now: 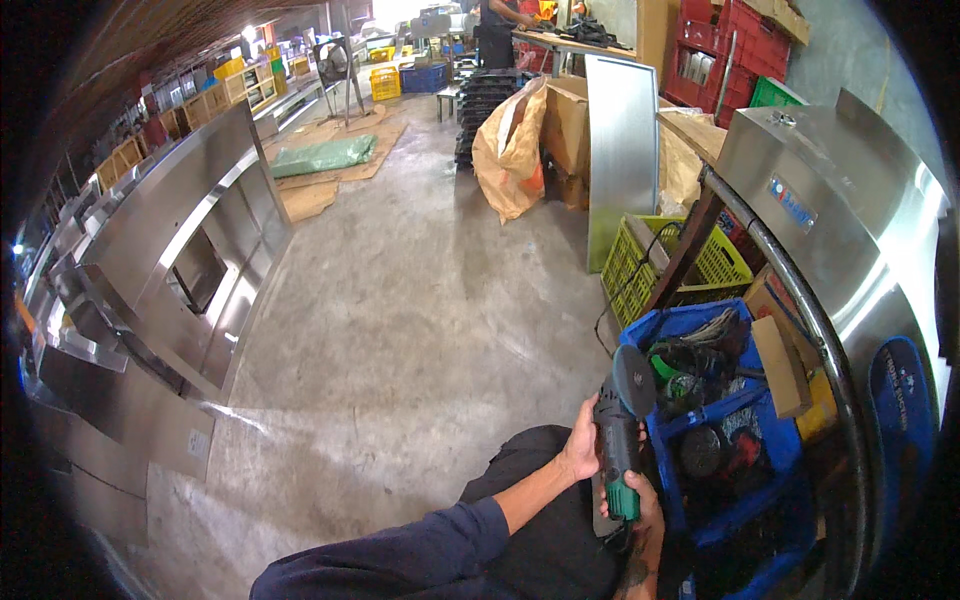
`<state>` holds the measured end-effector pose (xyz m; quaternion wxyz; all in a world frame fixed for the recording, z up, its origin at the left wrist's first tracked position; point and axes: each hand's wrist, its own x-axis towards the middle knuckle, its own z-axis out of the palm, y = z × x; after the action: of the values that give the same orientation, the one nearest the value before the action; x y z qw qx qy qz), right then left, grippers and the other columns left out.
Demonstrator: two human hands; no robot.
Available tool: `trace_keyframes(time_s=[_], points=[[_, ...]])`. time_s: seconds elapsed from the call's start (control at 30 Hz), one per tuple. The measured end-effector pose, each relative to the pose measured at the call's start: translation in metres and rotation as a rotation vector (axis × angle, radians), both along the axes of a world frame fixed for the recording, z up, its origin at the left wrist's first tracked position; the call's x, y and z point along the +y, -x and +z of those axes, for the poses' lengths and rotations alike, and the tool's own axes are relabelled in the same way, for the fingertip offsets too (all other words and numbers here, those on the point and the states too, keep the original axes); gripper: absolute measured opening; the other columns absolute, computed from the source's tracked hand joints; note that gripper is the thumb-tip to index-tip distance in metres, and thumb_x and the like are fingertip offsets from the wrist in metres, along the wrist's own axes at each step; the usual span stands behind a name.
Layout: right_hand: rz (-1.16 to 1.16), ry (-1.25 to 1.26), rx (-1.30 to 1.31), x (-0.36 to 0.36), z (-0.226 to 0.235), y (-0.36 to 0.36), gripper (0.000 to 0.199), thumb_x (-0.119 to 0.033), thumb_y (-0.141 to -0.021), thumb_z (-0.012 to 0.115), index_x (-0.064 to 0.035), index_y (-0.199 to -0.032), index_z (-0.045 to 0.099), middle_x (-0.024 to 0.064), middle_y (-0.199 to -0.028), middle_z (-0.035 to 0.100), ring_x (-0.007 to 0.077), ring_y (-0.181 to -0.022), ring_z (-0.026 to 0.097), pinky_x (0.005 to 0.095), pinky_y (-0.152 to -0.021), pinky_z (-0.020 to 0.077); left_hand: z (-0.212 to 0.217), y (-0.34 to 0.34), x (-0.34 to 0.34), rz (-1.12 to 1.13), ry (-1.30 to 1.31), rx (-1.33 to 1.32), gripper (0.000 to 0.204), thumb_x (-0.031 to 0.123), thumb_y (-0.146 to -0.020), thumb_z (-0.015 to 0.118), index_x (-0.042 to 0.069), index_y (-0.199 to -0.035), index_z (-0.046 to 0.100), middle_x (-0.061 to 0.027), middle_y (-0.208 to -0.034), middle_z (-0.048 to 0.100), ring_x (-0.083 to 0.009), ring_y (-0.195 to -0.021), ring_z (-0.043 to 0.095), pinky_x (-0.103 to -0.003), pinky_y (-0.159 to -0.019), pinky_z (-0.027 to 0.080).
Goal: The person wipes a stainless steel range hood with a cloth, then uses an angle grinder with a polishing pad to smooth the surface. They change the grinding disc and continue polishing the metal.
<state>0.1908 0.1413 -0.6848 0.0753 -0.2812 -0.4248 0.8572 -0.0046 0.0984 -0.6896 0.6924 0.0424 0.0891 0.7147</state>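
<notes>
Both hands hold an angle grinder (622,425), green-bodied with a dark disc at its upper end, raised above the person's lap. The left hand (580,448) wraps the body from the left side, fingers curled around it just below the head. The right hand (640,505) closes around the lower grip from beneath, near the cord end. Neither hand is spread; both are clamped on the tool.

Immediately right of the hands sits a blue crate (745,470) holding cables, spare discs and other tools; a cardboard box (780,365) leans at its far edge. Beyond the crate, further right, stands a stainless steel cabinet (850,230) with a curved tube rail in front. Ahead of the hands and slightly right is a yellow-green crate (630,270), with a steel sheet (620,150) propped upright behind it. Well to the left of the hands lies a long stainless steel hood (170,260) on the concrete floor (400,320). Another person (497,25) works at a bench far ahead.

Judgement: the tool appears to be at the handling or checking stage, not cutting; the disc touches no workpiece. Whether it is running cannot be told. The next move calls for a firm two-handed hold, the disc kept away from the lap and the cord clear of the crate contents.
</notes>
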Motion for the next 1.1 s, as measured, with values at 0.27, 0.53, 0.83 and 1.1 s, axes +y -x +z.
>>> trace_keyframes(time_s=[0.27, 0.53, 0.83, 1.1], points=[[-0.020, 0.070, 0.025, -0.004, -0.015, -0.009, 0.063, -0.055, -0.088, 0.066, 0.0020, -0.115, 0.063, 0.0169, -0.086, 0.069, 0.0276, -0.063, 0.069, 0.0369, -0.056, 0.0582, 0.008, 0.000, -0.005, -0.042, -0.042, -0.067, 0.078, 0.072, -0.098, 0.042, 0.003, -0.127, 0.063, -0.0175, -0.112, 0.071, -0.0324, -0.102, 0.070, -0.048, -0.097, 0.056], [0.061, 0.099, 0.116, 0.001, -0.023, -0.005, 0.065, -0.054, -0.088, 0.067, 0.0053, -0.114, 0.060, 0.0161, -0.087, 0.068, 0.0266, -0.063, 0.069, 0.0381, -0.058, 0.0589, -0.001, -0.002, -0.005, -0.017, 0.022, -0.111, 0.075, 0.071, -0.096, 0.051, 0.003, -0.123, 0.064, -0.0192, -0.111, 0.071, -0.0311, -0.101, 0.070, -0.046, -0.095, 0.057], [0.035, 0.192, 0.142, -0.004, -0.017, -0.003, 0.065, -0.053, -0.089, 0.064, 0.0064, -0.115, 0.058, 0.0153, -0.086, 0.066, 0.0251, -0.063, 0.069, 0.0362, -0.058, 0.0583, 0.001, -0.003, -0.004, -0.023, 0.005, -0.123, 0.073, 0.069, -0.096, 0.052, 0.002, -0.125, 0.062, -0.0199, -0.111, 0.070, -0.0320, -0.102, 0.070, -0.046, -0.096, 0.056], [0.052, 0.169, 0.180, -0.007, -0.014, 0.000, 0.065, -0.054, -0.089, 0.064, 0.0057, -0.115, 0.057, 0.0143, -0.087, 0.065, 0.0240, -0.064, 0.069, 0.0354, -0.058, 0.0581, -0.008, 0.000, -0.001, -0.037, 0.012, -0.146, 0.073, 0.067, -0.098, 0.050, 0.001, -0.126, 0.063, -0.0211, -0.113, 0.070, -0.0348, -0.104, 0.069, -0.049, -0.097, 0.055]])
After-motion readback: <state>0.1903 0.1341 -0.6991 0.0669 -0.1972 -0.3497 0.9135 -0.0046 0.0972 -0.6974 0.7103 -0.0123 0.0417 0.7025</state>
